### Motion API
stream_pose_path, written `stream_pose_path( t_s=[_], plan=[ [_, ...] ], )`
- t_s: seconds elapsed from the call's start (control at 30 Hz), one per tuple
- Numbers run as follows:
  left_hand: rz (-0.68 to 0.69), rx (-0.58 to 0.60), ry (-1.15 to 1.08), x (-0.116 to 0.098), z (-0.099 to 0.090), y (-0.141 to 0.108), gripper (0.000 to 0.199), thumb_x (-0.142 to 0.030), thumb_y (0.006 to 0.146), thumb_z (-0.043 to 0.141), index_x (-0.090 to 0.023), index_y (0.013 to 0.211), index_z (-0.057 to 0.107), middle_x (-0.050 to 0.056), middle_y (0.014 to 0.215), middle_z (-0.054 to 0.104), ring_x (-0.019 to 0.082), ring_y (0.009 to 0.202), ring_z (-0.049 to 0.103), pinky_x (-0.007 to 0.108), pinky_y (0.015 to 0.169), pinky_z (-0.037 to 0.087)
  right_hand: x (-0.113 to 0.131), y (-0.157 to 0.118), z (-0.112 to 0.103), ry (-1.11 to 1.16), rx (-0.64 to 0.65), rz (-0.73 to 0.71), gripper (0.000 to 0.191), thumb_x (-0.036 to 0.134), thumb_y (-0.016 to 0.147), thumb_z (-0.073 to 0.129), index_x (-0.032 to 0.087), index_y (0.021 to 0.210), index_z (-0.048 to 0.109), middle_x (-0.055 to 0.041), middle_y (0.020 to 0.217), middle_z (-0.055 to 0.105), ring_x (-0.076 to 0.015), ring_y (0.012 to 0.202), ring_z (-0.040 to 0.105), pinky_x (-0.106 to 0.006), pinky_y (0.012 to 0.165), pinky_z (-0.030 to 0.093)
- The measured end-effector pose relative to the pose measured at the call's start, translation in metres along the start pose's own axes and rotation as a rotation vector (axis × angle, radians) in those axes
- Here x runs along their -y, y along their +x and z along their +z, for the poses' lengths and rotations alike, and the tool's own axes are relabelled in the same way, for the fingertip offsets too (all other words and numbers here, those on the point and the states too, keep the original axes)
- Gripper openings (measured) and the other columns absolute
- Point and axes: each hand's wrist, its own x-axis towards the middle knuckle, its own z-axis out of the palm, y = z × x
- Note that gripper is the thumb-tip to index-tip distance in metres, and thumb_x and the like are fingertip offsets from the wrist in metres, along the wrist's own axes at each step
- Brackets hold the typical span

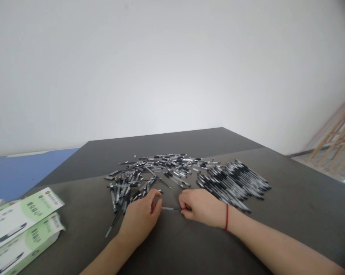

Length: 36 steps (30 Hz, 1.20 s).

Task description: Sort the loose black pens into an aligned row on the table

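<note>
A thin clear pen barrel (171,209) spans the gap between my two hands, low over the dark table. Its left end is pinched in the fingers of my left hand (144,212). The other end disappears into the curled fingers of my right hand (201,206), which wears a red cord at the wrist. Beyond my left hand spreads a loose heap of pen parts (161,166), black, clear and silver. Beside my right hand lie pens in neat slanting rows (232,181). My fingers hide both ends of the held piece.
White and green pen boxes (26,214) stand at the left edge of the dark table (172,143). Behind is a white wall (172,68). A wooden rack (337,133) is off to the right, and a blue surface (26,172) is at the left.
</note>
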Motion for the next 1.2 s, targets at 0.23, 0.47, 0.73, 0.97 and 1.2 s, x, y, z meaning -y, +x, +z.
stream_pose_path(
  t_s=[0.23,0.47,0.73,0.97,1.2],
  plan=[
    [0.099,0.046,-0.049,-0.003,0.001,-0.003,0.017,-0.027,0.088,0.038,-0.024,0.085,0.055,-0.005,0.065,0.057,0.014,0.06,0.055,0.023,0.058,0.031,-0.004,0.013,-0.003,-0.134,-0.125,0.254,0.013,0.03,0.086,0.051,0.019,0.087,0.057,-0.0035,0.087,0.065,-0.0174,0.079,0.061,-0.025,0.065,0.036],
    [0.108,0.082,-0.09,-0.009,0.001,-0.006,0.019,-0.027,0.088,0.039,-0.023,0.082,0.056,-0.004,0.063,0.058,0.014,0.059,0.055,0.023,0.057,0.031,-0.004,0.032,0.004,-0.298,-0.128,0.39,0.021,0.033,0.087,0.048,0.015,0.094,0.058,-0.0107,0.09,0.067,-0.024,0.081,0.064,-0.029,0.065,0.042],
    [0.056,0.043,-0.139,-0.01,-0.001,-0.007,0.018,-0.03,0.087,0.04,-0.023,0.085,0.057,-0.004,0.063,0.056,0.015,0.059,0.053,0.024,0.059,0.033,-0.008,0.024,0.002,-0.051,-0.198,0.397,0.016,0.029,0.083,0.05,0.016,0.078,0.058,-0.005,0.073,0.066,-0.0167,0.068,0.06,-0.024,0.059,0.037],
    [-0.092,-0.029,-0.698,-0.005,0.009,-0.007,0.041,-0.049,0.088,0.038,-0.017,0.107,0.056,-0.003,0.066,0.052,0.013,0.054,0.048,0.023,0.05,0.035,0.013,0.004,0.0,0.607,-0.041,0.161,0.017,0.032,0.08,0.055,0.016,0.073,0.056,0.0049,0.059,0.052,-0.0073,0.052,0.044,-0.017,0.047,0.03],
    [-0.15,-0.208,-1.143,-0.005,0.01,-0.004,0.03,-0.044,0.085,0.047,-0.016,0.089,0.058,0.0,0.075,0.058,0.014,0.071,0.056,0.024,0.064,0.047,0.024,0.001,0.008,0.469,-0.015,0.029,0.015,0.032,0.079,0.06,0.017,0.077,0.061,0.0051,0.062,0.056,-0.0073,0.055,0.048,-0.018,0.051,0.03]
  ],
)
